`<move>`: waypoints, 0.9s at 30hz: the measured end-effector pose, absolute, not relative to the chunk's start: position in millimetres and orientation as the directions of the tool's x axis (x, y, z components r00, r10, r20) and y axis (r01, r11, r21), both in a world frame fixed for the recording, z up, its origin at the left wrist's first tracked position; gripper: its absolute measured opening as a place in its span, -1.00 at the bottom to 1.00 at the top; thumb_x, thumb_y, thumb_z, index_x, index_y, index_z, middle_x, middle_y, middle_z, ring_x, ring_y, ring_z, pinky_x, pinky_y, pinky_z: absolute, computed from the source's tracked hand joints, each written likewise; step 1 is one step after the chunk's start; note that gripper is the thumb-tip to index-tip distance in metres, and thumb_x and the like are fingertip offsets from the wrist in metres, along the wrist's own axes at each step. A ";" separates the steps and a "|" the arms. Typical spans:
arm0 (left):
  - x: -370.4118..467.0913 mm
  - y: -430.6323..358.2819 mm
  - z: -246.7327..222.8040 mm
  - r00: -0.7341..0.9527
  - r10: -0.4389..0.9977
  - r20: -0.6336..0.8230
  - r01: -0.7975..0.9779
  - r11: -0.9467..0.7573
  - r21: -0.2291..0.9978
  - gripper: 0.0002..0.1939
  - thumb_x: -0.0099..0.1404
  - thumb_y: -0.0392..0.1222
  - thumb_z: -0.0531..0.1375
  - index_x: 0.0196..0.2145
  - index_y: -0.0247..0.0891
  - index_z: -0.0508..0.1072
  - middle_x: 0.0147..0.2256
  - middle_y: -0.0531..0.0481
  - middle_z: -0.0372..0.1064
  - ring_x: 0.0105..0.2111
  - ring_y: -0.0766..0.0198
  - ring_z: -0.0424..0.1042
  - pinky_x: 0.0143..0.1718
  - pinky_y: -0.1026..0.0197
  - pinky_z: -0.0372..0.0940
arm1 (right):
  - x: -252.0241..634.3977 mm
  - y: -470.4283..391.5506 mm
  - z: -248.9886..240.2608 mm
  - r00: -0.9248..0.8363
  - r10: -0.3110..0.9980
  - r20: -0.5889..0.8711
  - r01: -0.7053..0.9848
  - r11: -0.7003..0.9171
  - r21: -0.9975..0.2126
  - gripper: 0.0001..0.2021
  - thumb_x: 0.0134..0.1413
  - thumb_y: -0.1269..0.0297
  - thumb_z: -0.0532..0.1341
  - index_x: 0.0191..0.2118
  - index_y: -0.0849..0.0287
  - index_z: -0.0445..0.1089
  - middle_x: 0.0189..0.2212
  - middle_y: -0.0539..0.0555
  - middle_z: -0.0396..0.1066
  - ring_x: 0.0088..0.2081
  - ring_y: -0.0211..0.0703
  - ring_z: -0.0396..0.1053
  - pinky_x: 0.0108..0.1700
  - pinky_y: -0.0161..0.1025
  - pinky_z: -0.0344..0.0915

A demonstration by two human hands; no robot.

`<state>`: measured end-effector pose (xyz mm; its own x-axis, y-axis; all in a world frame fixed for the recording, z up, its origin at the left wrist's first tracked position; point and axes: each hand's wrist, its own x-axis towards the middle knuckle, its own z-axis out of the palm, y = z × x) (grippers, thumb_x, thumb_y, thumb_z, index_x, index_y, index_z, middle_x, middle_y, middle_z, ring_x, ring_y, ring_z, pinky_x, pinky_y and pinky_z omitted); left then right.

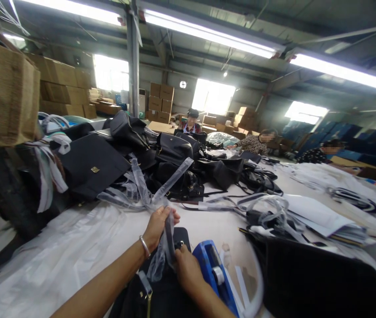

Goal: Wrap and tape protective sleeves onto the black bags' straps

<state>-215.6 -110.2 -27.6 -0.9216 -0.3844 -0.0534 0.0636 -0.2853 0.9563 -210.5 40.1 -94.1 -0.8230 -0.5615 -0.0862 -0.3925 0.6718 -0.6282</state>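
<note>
My left hand (160,224), with a silver bangle at the wrist, is closed on a clear plastic strip (168,229) above a black bag (168,291). The strip partly wraps a dark strap, and loose plastic ends spread out beyond the hand. Lower and to the right, my right hand (188,268) has its fingers closed at the same strap, beside the metal fitting near the bag's top. A blue tape dispenser (214,276) stands just right of my right hand.
Many black bags (174,148) are heaped across the table (221,221). White plastic sheets (75,247) lie at the left, papers (323,216) at the right. A large black panel (323,278) fills the lower right. Several people (254,142) sit beyond the heap.
</note>
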 end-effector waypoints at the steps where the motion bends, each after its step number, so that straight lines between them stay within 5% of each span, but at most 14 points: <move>1: -210.8 -110.0 -38.5 -0.922 -0.381 -0.069 0.022 -0.230 0.973 -0.69 0.27 0.04 0.12 -0.33 -0.31 0.40 -0.42 -0.14 0.50 -0.46 0.19 0.48 -0.36 0.19 0.34 | -211.2 43.0 -92.2 -0.817 -0.569 -0.089 -0.397 0.668 -0.629 -0.78 -0.13 0.63 0.14 -0.35 0.25 0.43 -0.20 0.26 0.43 -0.23 0.03 0.43 -0.21 -0.19 0.24; 4: -191.0 -111.0 -65.3 -0.927 -0.370 -0.057 -0.062 0.002 0.998 -0.73 0.23 -0.03 0.16 -0.49 -0.27 0.42 -0.52 -0.10 0.42 -0.50 0.15 0.42 -0.40 0.18 0.27 | -224.1 51.5 -83.0 -0.819 -0.569 -0.077 -0.384 0.643 -0.663 -0.71 -0.11 0.62 0.14 -0.24 0.23 0.42 -0.28 0.16 0.48 -0.22 -0.04 0.44 -0.19 -0.24 0.26; 8: -162.7 -113.5 -86.8 -0.913 -0.396 0.101 -0.049 0.351 0.935 -0.83 0.21 -0.17 0.16 -0.50 -0.22 0.45 -0.33 -0.13 0.35 -0.22 0.03 0.33 -0.10 0.07 0.17 | -255.3 40.3 -71.4 -0.869 -0.491 -0.060 -0.306 0.629 -0.715 -0.67 0.25 0.25 0.01 0.05 0.28 0.26 -0.23 0.17 0.49 -0.19 -0.10 0.47 -0.17 -0.24 0.31; 12: -151.7 -108.1 -94.7 -0.951 -0.259 0.168 0.003 0.538 0.843 -0.84 0.19 -0.27 0.12 -0.34 -0.24 0.52 -0.16 -0.22 0.37 -0.10 -0.09 0.26 0.02 -0.11 0.12 | -268.4 -4.5 -71.7 -0.873 -0.468 -0.137 -0.258 0.682 -0.684 -0.34 0.07 0.00 0.21 0.15 0.42 0.19 -0.22 0.27 0.51 -0.17 0.02 0.50 -0.16 -0.18 0.35; 15: -150.2 -107.7 -89.5 -0.978 -0.123 0.169 0.073 0.554 0.829 -0.71 0.18 -0.30 0.12 -0.15 -0.21 0.51 -0.04 -0.20 0.39 -0.03 -0.06 0.29 0.09 -0.08 0.15 | -268.2 -33.9 -73.2 -0.895 -0.420 -0.151 -0.250 0.752 -0.610 -0.39 -0.07 0.18 0.32 0.09 0.43 0.28 -0.16 0.36 0.50 -0.09 0.15 0.46 -0.10 -0.13 0.33; 18: -143.2 -125.4 -80.2 -0.981 -0.098 0.169 0.099 0.501 0.860 -0.71 0.24 -0.22 0.12 -0.08 -0.18 0.49 -0.01 -0.13 0.41 0.02 0.06 0.32 0.15 0.06 0.16 | -278.8 -39.3 -65.3 -0.931 -0.356 -0.083 -0.260 0.804 -0.535 -0.59 0.07 0.38 0.17 0.07 0.31 0.32 -0.09 0.30 0.48 -0.02 0.06 0.42 -0.03 -0.19 0.28; 21: -122.4 -158.9 -78.5 -0.953 -0.263 0.152 0.023 0.436 0.899 -0.65 0.34 -0.10 0.04 0.01 -0.21 0.42 0.08 -0.14 0.34 0.11 0.10 0.28 0.18 0.07 0.14 | -301.3 -23.9 -43.3 -0.954 -0.295 0.045 -0.283 0.845 -0.454 -0.59 0.21 0.45 -0.03 0.15 0.26 0.24 0.02 0.29 0.40 0.04 -0.03 0.38 0.03 -0.22 0.22; 24: -79.5 -189.5 -86.8 -0.883 -0.468 0.046 -0.135 0.346 0.929 -0.65 0.35 -0.07 -0.01 -0.11 -0.30 0.46 -0.10 -0.20 0.47 -0.07 0.07 0.45 -0.03 0.03 0.34 | -320.4 0.2 -18.9 -0.948 -0.283 0.147 -0.318 0.874 -0.367 -0.55 0.24 0.46 -0.08 0.23 0.39 0.10 0.15 0.49 0.21 0.14 0.09 0.26 0.05 -0.09 0.16; 27: -15.0 -209.6 -96.4 -0.778 -0.625 -0.065 -0.268 0.237 0.934 -0.68 0.33 -0.07 0.02 -0.26 -0.32 0.49 -0.33 -0.12 0.54 -0.34 0.14 0.54 -0.28 0.14 0.43 | -339.1 24.8 -18.4 -0.905 -0.422 0.058 -0.418 0.853 -0.311 -0.67 0.13 0.31 0.18 -0.05 0.44 0.42 -0.11 0.62 0.39 -0.10 0.27 0.42 -0.13 0.01 0.22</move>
<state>-15.0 -209.6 -96.4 -0.7783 -0.6245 -0.0646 -0.2677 0.2372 0.9338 -339.1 24.8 -18.4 -0.9047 -0.4220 0.0584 -0.4182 0.8535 -0.3109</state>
